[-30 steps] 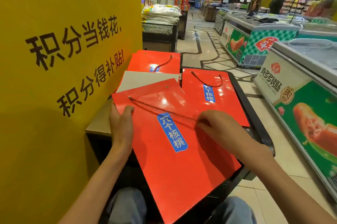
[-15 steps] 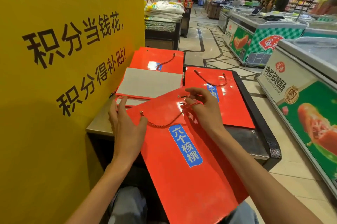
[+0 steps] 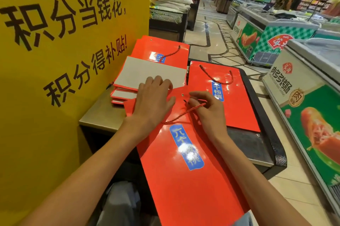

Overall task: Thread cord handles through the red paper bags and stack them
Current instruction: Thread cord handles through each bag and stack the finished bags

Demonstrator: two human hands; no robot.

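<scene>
Left hand [image 3: 153,100] flat, palm down; right hand [image 3: 206,110] fingers pinched.

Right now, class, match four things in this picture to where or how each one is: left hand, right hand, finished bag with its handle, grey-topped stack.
1 left hand
2 right hand
3 finished bag
4 grey-topped stack

A beside the yellow sign
B flat on the near bag
C pinching the red cord
D right of the stack

Pairs: 1-B, 2-C, 3-D, 4-A

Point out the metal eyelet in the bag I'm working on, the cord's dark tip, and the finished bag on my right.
metal eyelet [image 3: 182,94], head view, on its ring.
cord's dark tip [image 3: 185,101], head view, on the free end.
finished bag [image 3: 237,108], head view, on its bare red front.
</scene>
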